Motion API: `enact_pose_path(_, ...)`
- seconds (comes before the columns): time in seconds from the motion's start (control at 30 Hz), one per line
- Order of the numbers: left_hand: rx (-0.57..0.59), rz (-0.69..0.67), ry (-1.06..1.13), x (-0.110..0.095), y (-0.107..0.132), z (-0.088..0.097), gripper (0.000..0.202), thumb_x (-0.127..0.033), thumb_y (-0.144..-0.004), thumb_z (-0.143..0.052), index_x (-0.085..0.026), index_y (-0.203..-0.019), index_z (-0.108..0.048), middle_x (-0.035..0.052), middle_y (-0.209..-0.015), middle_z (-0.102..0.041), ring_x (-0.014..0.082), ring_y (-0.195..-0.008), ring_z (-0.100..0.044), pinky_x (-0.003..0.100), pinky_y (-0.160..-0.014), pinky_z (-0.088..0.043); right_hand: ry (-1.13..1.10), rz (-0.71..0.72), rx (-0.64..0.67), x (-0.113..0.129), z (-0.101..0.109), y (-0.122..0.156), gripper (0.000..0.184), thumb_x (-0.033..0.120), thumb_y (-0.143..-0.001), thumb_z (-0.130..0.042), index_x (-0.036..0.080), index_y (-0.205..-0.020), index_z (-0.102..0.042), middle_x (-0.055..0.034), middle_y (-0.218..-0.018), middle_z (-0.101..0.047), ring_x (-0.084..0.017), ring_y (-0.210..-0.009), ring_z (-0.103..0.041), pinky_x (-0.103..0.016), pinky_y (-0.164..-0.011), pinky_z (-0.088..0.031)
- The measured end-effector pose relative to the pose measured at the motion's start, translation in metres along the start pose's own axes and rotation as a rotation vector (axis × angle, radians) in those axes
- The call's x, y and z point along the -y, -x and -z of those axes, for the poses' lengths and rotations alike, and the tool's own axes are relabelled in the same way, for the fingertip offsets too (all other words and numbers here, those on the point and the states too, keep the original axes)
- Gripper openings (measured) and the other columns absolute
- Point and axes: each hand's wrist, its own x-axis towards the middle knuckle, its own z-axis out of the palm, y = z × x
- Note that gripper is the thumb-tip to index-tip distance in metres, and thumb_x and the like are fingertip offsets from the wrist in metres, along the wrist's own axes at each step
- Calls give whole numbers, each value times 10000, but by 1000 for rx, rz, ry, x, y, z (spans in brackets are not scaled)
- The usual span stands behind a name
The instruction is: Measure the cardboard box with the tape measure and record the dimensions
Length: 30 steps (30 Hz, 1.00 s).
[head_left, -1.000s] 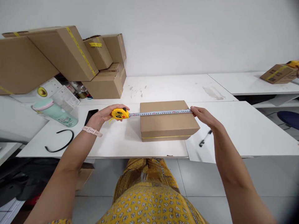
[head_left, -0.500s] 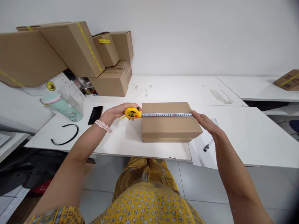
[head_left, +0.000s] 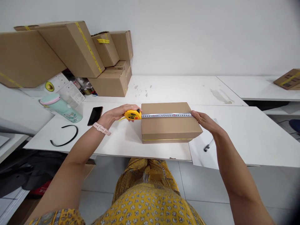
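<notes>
A closed brown cardboard box lies on the white table in front of me. My left hand grips the yellow case of a tape measure at the box's left edge. The metal blade is pulled out flat across the box top, its numbers facing up. At the right edge of the box, my right hand pinches the blade's end against the box; the hook itself is hidden by the fingers.
Left of the box are a phone, a black headband and a mint tumbler. Several cardboard boxes are stacked behind them. A paper sheet with a pen lies to the right. Another box stands far right.
Almost nothing differs. The view has shifted very slightly, and both hands keep their hold with the blade still stretched over the box.
</notes>
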Motion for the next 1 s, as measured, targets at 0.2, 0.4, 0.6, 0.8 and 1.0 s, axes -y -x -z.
enact_pose_path(0.2, -30, -4, 10, 2, 5, -4, 404, -492, -903, -600, -146, -1083, -704, 99, -986, -700, 191, -792, -635, 259, -566, -543, 58, -17, -16, 1, 2, -3, 640, 806, -880, -429, 221, -959, -675, -70, -1060, -711, -254, -962, -625, -327, -792, -475)
enact_pose_path(0.4, -31, -18, -9, 10, 5, -1, 438, -520, -901, -593, -157, -1122, -702, 101, -1019, -707, 180, -771, -642, 273, -592, -543, 293, -5, -98, 8, 2, -4, 621, 765, -923, -361, 221, -862, -653, -88, -978, -722, -271, -908, -640, -351, -763, -467)
enact_pose_path(0.6, -100, -9, -85, -4, 12, -12, 440, -504, -855, -643, -153, -1119, -682, 85, -1008, -690, 180, -811, -642, 271, -637, -525, 562, -54, -163, 22, 0, -7, 527, 640, -960, -332, 237, -728, -580, -98, -832, -701, -259, -762, -613, -369, -698, -435)
enact_pose_path(0.8, -173, -21, -113, -29, 54, -55, 571, -454, -860, -660, -187, -1356, -567, 87, -1052, -710, 184, -835, -646, 259, -633, -483, 356, 57, -350, 35, 20, -5, 482, 620, -974, -356, 238, -718, -499, -53, -755, -630, -193, -677, -541, -332, -654, -403)
enact_pose_path(1.0, 271, 158, 495, 1, 75, -181, 614, -428, -699, -851, -184, -1204, -602, 81, -1005, -673, 191, -819, -671, 325, -695, -541, 275, 314, -236, 71, 6, -42, 453, 624, -953, -433, 234, -725, -473, -42, -773, -584, -183, -724, -492, -331, -678, -388)
